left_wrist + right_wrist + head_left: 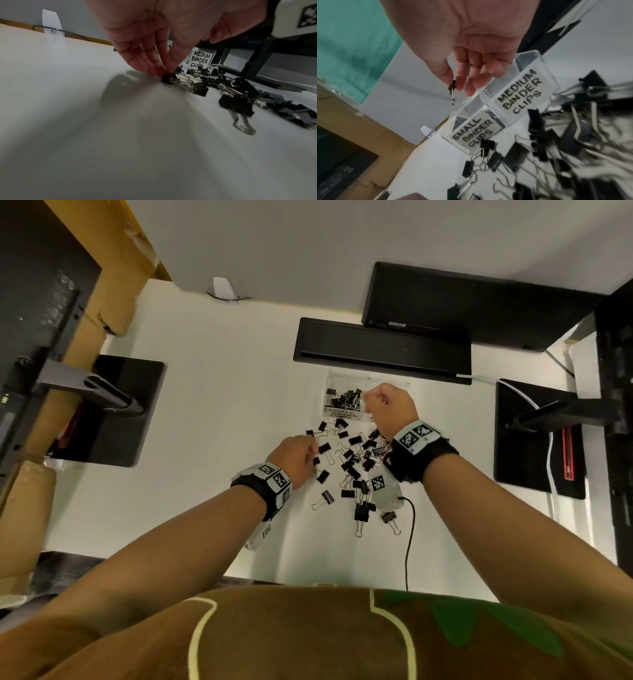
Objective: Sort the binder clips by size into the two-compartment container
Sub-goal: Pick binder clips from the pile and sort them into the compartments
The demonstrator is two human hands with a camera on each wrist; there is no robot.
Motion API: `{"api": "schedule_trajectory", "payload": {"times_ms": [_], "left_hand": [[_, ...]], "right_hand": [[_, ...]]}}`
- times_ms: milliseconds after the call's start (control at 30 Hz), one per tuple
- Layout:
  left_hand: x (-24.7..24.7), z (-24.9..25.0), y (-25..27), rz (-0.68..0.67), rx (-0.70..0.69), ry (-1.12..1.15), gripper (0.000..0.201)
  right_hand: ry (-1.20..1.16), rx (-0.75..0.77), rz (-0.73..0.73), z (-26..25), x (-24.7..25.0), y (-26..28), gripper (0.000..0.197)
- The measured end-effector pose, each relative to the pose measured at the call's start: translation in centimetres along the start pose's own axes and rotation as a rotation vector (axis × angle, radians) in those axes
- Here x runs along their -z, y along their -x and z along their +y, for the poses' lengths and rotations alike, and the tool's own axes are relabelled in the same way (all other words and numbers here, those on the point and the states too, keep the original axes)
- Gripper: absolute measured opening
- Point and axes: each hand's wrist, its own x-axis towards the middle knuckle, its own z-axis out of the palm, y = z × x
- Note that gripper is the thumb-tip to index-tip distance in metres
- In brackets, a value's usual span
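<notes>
A clear two-compartment container [346, 414] [518, 108] stands on the white desk, labelled small on the left and medium on the right; the small side holds several black clips [346, 398]. My right hand [387, 405] [460, 85] hovers above the container and pinches a small black clip [452, 89] that dangles over the small compartment. A loose pile of black binder clips [352, 460] [223, 86] lies in front of the container. My left hand [298, 457] [163, 75] is down at the pile's left edge, its fingertips pinching a small clip [166, 80] on the desk.
A black keyboard tray [380, 350] and a monitor base lie behind the container. Black stand plates [113, 412] [537, 440] sit at left and right. A black cable [409, 535] runs from near the pile to the desk's front edge. Cardboard boxes [102, 285] line the left side.
</notes>
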Motion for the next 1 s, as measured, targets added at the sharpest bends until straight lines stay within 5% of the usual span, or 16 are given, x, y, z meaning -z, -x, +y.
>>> {"api": "schedule_trajectory", "payload": {"times_ms": [200, 367, 467, 867, 1000], "left_hand": [[1.2, 0.9, -1.1, 0.116, -0.157, -0.135, 0.024], [1.3, 1.9, -3.1, -0.012, -0.193, -0.292, 0.05], [0.8, 2.1, -3.5, -0.02, -0.165, -0.293, 0.043], [0.2, 2.2, -2.9, -0.023, -0.055, -0.333, 0.029], [-0.3, 2.3, -2.2, 0.021, -0.057, -0.249, 0.018]], "right_hand": [[0.136, 0.05, -0.016, -1.6, -0.5, 0.3, 0.024], [0.496, 0.228, -0.259, 0.4, -3.7, 1.9, 0.024], [0.632, 0.213, -0.32, 1.8, -5.4, 2.0, 0.027], [0.436, 0.156, -0.221, 3.7, -6.2, 2.8, 0.017], [0.403, 0.203, -0.141, 3.1, -5.6, 3.0, 0.03]]}}
